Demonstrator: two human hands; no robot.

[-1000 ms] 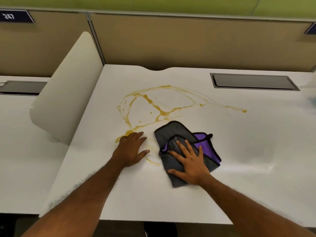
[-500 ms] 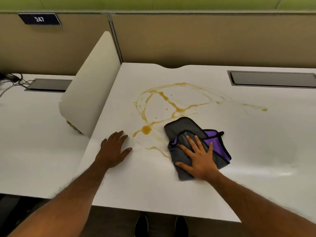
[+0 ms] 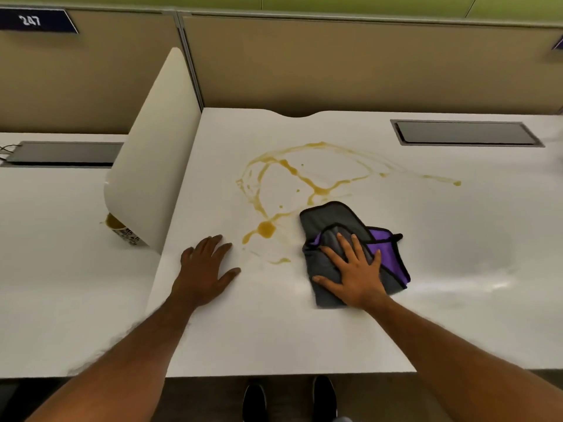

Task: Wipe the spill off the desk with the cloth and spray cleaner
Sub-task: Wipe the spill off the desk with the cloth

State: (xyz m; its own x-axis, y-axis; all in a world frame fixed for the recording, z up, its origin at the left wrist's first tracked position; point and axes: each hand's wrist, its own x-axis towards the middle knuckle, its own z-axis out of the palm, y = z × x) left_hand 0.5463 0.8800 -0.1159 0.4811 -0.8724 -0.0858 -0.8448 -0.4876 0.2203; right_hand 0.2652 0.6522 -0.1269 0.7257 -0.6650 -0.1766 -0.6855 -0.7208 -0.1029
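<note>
A yellow-brown spill [image 3: 265, 229] spreads in loops and streaks over the middle of the white desk [image 3: 274, 336]. A grey cloth with purple lining and black trim [image 3: 332, 220] lies at the spill's lower right edge. My right hand [image 3: 356, 275] presses flat on the cloth's near half, fingers spread. My left hand [image 3: 204, 269] rests palm-down on the bare desk, just left of the spill's biggest blob, holding nothing. No spray cleaner is in view.
A white rounded divider [image 3: 152, 166] stands along the desk's left side. Behind its lower end a tipped patterned cup [image 3: 123, 231] lies on the neighbouring desk. A dark cable hatch [image 3: 466, 134] sits at the back right. My shoes [image 3: 254, 400] show below the front edge.
My left hand slid left off the spill's blob, which now shows. My right hand stays pressed on the cloth in about the same spot. The view shifted.
</note>
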